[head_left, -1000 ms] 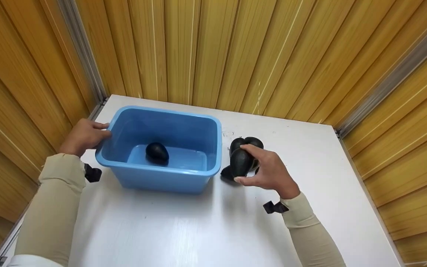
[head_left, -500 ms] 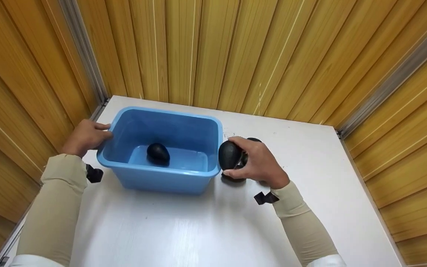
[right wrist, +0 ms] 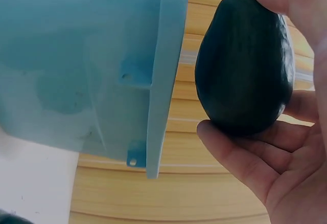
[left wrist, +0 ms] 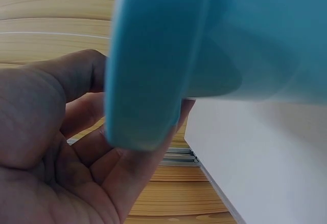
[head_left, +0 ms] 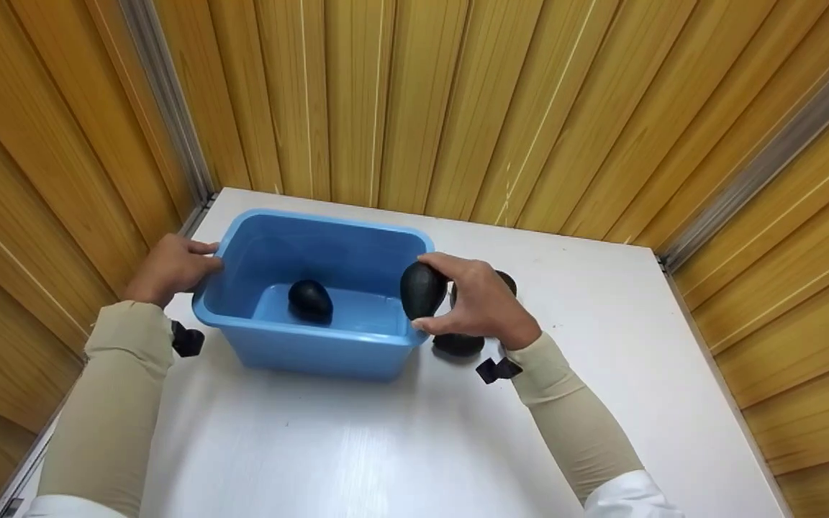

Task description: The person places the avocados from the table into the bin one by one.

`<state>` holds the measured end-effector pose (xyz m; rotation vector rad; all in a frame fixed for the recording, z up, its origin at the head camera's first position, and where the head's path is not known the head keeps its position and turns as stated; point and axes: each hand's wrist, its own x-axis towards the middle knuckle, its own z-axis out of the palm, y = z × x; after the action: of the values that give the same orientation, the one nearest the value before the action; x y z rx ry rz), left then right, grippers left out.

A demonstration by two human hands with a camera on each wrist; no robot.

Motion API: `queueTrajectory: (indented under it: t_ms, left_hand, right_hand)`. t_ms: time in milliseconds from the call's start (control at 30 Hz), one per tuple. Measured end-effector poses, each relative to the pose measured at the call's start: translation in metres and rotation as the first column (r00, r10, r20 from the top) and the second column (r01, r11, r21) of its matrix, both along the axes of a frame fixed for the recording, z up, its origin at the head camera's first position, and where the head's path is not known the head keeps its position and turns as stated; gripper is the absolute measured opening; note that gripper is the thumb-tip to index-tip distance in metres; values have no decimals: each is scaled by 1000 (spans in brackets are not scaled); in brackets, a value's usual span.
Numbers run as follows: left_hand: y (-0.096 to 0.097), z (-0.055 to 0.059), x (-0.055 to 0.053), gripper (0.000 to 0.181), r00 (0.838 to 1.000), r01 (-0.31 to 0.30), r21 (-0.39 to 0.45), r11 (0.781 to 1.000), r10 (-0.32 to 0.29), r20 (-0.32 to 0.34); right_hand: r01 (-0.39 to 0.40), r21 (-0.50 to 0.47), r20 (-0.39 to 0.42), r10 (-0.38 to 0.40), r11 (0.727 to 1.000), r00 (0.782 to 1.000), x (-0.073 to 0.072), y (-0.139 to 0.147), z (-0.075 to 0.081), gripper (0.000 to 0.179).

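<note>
A dark avocado is pinched between the thumb and fingers of my right hand, over the right rim of a blue plastic bin. In the right wrist view the avocado hangs just beyond the bin's rim, its narrower end at the thumb. My left hand grips the bin's left rim; in the left wrist view its thumb and fingers lie on either side of the rim. Inside the bin, a second avocado lies on the floor, left of the middle.
On the white table, right of the bin, lies another avocado. A further dark one is partly hidden behind my right hand. Wood-patterned panels wall the table at the back and sides.
My right hand has carried the avocado left, from above the others on the table to the bin's right rim. The left hand keeps its grip on the rim.
</note>
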<state>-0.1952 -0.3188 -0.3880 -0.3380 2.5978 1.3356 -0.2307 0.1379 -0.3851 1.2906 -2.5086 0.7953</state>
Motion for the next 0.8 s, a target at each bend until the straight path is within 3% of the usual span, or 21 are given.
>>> queueTrajectory:
  t_ms: [433, 800]
  left_hand:
    - [-1, 1, 2, 61, 1000, -12, 15, 1000, 12, -2]
    - [1, 1, 2, 58, 1000, -22, 12, 1000, 22, -3]
  right_hand:
    - [-52, 48, 46, 50, 998, 998, -8, -34, 12, 85]
    - [-118, 97, 39, 115, 988, 993, -16, -68, 28, 84]
